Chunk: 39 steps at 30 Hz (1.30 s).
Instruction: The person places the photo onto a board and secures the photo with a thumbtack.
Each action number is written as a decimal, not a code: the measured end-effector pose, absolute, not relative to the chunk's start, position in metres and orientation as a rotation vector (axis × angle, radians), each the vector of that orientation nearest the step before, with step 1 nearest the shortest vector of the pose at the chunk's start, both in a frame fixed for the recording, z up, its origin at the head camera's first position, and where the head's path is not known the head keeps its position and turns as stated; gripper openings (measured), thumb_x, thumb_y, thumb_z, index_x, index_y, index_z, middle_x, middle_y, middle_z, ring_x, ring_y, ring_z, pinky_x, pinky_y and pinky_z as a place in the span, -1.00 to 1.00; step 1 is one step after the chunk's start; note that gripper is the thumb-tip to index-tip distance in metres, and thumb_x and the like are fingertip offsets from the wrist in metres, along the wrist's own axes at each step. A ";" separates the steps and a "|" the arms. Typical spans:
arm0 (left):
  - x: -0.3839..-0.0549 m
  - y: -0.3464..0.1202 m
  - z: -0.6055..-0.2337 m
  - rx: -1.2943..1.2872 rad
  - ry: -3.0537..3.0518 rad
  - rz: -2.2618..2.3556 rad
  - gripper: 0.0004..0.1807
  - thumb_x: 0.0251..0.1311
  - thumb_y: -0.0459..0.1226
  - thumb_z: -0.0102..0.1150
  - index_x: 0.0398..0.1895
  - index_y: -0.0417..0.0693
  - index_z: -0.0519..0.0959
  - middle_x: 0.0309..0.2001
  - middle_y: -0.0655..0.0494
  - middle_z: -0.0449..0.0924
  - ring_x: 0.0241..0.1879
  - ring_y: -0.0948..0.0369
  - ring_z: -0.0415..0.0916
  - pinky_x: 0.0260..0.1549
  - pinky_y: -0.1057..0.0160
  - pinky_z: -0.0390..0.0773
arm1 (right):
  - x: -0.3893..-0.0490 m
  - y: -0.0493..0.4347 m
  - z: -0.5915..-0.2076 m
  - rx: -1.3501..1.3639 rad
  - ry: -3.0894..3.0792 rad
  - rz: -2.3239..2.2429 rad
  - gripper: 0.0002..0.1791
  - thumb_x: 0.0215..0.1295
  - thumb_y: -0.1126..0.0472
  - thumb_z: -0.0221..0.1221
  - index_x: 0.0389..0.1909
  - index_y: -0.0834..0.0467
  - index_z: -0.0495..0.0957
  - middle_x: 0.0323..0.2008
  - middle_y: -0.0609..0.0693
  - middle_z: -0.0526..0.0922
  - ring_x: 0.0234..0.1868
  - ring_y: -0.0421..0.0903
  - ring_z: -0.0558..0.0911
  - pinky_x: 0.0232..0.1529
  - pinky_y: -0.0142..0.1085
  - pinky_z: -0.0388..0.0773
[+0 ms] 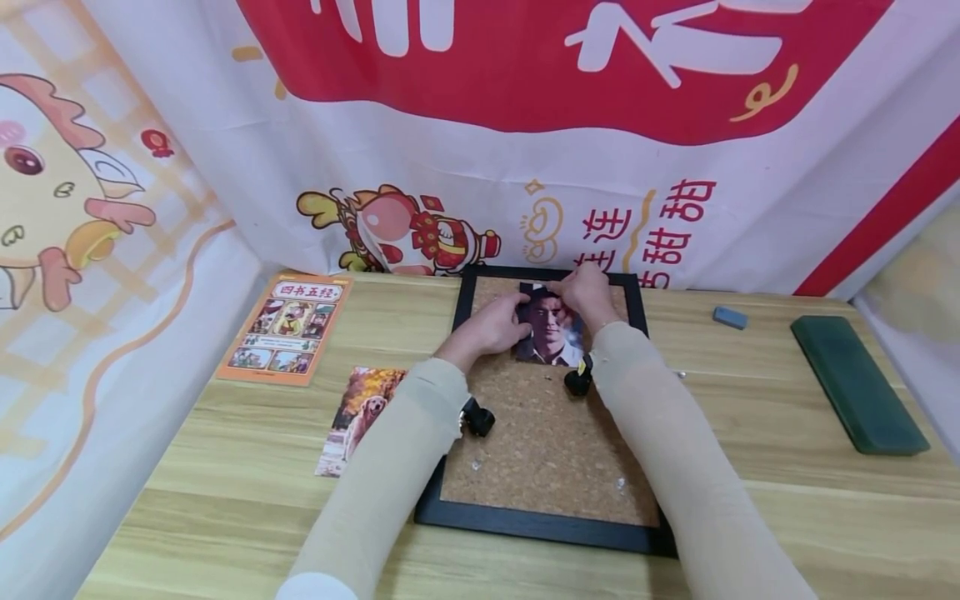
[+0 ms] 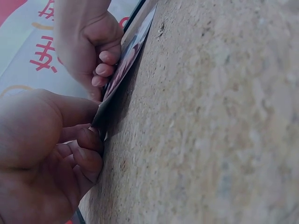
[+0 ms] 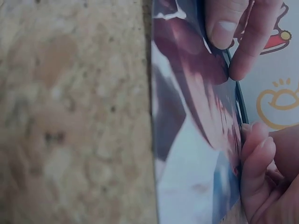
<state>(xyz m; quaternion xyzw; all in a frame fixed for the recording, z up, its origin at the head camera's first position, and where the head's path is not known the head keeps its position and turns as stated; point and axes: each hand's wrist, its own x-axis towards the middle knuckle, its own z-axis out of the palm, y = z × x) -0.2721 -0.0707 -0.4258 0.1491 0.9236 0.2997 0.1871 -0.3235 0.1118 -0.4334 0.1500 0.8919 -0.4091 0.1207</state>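
A portrait photo of a person in a light collar lies at the upper part of a black-framed cork board. My left hand pinches the photo's left edge; in the left wrist view, the photo tilts up from the cork there. At the top edge my right hand bends over the photo with curled fingers. In the right wrist view the right hand touches that edge beside fingers of the left hand. Whatever its fingertips may hold is hidden.
Small clear bits lie on the lower cork. Left of the board are a dog photo, partly behind my left sleeve, and an orange booklet. A blue eraser-like block and a long green case are at right.
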 end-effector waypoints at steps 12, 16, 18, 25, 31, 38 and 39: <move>-0.298 -0.059 -0.459 0.392 2.654 0.655 -0.30 0.56 -0.10 0.17 0.66 -0.06 0.29 0.61 -0.12 0.34 0.62 0.01 0.28 0.61 0.01 0.28 | -0.316 0.128 -0.433 0.331 2.476 -1.353 -0.70 0.61 0.08 0.24 -0.26 0.25 0.64 -0.68 -0.07 0.61 -0.72 -0.16 0.62 -0.61 -0.30 0.63; -0.301 -0.060 -0.468 0.381 2.676 0.672 -0.29 0.55 -0.07 0.17 0.67 -0.02 0.27 0.61 -0.08 0.34 0.61 0.02 0.29 0.59 0.00 0.30 | -0.308 0.138 -0.429 0.323 2.338 -1.475 -0.72 0.64 0.10 0.19 -0.14 0.28 0.59 -0.60 -0.05 0.65 -0.65 -0.17 0.65 -0.53 -0.29 0.70; -0.293 -0.063 -0.461 0.387 2.684 0.708 -0.30 0.55 -0.07 0.16 0.66 -0.07 0.28 0.51 -0.10 0.45 0.50 0.04 0.42 0.51 0.04 0.41 | -0.303 0.142 -0.428 0.306 2.314 -1.482 -0.70 0.66 0.09 0.17 -0.09 0.30 0.58 -0.59 -0.04 0.66 -0.63 -0.17 0.66 -0.50 -0.28 0.71; -0.258 -0.099 -0.424 0.480 2.659 0.996 -0.42 0.57 -0.14 0.13 0.56 -0.13 0.42 -0.17 0.03 0.65 -0.30 0.16 0.57 -0.23 0.16 0.58 | -0.280 0.159 -0.414 0.138 2.376 -1.449 -0.65 0.67 0.11 0.13 0.07 0.37 0.59 -0.47 0.04 0.69 -0.57 -0.12 0.66 -0.48 -0.24 0.71; -0.216 -0.142 -0.392 0.440 2.633 1.051 -0.48 0.63 -0.16 0.09 0.53 -0.15 0.45 -0.13 -0.04 0.63 -0.30 0.10 0.54 -0.27 0.14 0.56 | -0.251 0.181 -0.399 0.025 2.476 -1.335 -0.63 0.69 0.05 0.09 0.04 0.32 0.58 -0.45 0.03 0.68 -0.52 -0.09 0.67 -0.46 -0.22 0.69; -0.180 -0.193 -0.394 0.334 2.700 0.913 -0.46 0.62 -0.11 0.10 0.53 -0.15 0.44 -0.01 -0.04 0.65 -0.14 0.13 0.62 -0.21 0.17 0.63 | -0.219 0.217 -0.390 -0.080 2.567 -1.194 -0.62 0.71 0.04 0.07 0.07 0.32 0.59 -0.38 0.10 0.70 -0.48 -0.05 0.66 -0.44 -0.18 0.68; -0.175 -0.198 -0.395 0.315 2.721 0.890 -0.45 0.62 -0.11 0.11 0.52 -0.16 0.44 0.00 -0.07 0.65 -0.13 0.11 0.63 -0.20 0.13 0.65 | -0.214 0.224 -0.390 -0.088 2.576 -1.186 -0.61 0.71 0.03 0.07 0.07 0.31 0.59 -0.37 0.10 0.70 -0.47 -0.05 0.67 -0.44 -0.18 0.68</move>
